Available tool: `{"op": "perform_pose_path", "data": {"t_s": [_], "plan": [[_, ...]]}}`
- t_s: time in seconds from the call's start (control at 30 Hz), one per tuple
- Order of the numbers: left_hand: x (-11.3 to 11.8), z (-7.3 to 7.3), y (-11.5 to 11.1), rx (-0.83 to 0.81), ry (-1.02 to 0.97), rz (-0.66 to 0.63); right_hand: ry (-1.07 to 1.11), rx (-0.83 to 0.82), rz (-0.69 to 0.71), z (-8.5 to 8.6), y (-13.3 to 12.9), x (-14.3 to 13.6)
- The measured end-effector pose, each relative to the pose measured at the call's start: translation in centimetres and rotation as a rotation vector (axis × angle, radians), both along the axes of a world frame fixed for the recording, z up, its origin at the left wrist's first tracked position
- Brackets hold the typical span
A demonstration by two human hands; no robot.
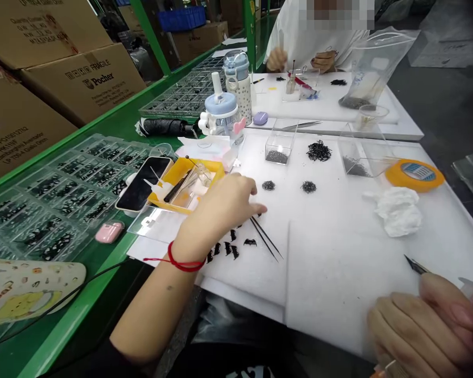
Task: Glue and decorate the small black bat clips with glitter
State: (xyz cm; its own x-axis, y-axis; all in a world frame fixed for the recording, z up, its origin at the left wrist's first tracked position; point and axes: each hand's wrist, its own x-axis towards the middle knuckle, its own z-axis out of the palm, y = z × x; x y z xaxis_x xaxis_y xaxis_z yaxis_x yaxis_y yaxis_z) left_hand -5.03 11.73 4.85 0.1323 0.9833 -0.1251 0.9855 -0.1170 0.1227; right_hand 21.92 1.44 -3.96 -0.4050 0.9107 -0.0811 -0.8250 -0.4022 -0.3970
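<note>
left hand (230, 197) held near tweezers (267, 237), thumb and forefinger apart | black bat-shaped pieces (250, 242) laid by table's (256, 273) near edge | small-parts handling underway, imo; light pinch called for | right hand not seen

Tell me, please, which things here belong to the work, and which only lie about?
Likely for the work:
tweezers, by the left hand
black bat-like pieces
piles of tiny black parts

Likely just lying about:
phone
pink case
umbrella
cup with a straw
</note>
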Motion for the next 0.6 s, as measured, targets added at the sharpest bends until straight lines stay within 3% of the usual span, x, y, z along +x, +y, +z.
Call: {"op": "perform_pose_path", "data": {"t_s": [0.07,0.13,0.3,0.47,0.6], "plan": [[-0.1,0.0,1.2,0.021,0.051,0.037,0.297,0.033,0.057,0.9,0.3,-0.7],[-0.2,-0.5,2.4,0.022,0.108,0.072,0.432,0.026,0.078,1.7,0.5,-1.5],[-0.5,-1.2,4.0,-0.018,0.147,0.031,0.470,0.060,0.083,3.0,1.1,-2.4],[-0.5,-0.1,3.7,0.010,0.066,-0.064,0.464,0.078,0.091,3.4,1.4,-2.4],[-0.5,0.3,3.9,-0.037,0.029,-0.051,0.451,0.098,0.085,3.2,1.3,-2.3]]}}
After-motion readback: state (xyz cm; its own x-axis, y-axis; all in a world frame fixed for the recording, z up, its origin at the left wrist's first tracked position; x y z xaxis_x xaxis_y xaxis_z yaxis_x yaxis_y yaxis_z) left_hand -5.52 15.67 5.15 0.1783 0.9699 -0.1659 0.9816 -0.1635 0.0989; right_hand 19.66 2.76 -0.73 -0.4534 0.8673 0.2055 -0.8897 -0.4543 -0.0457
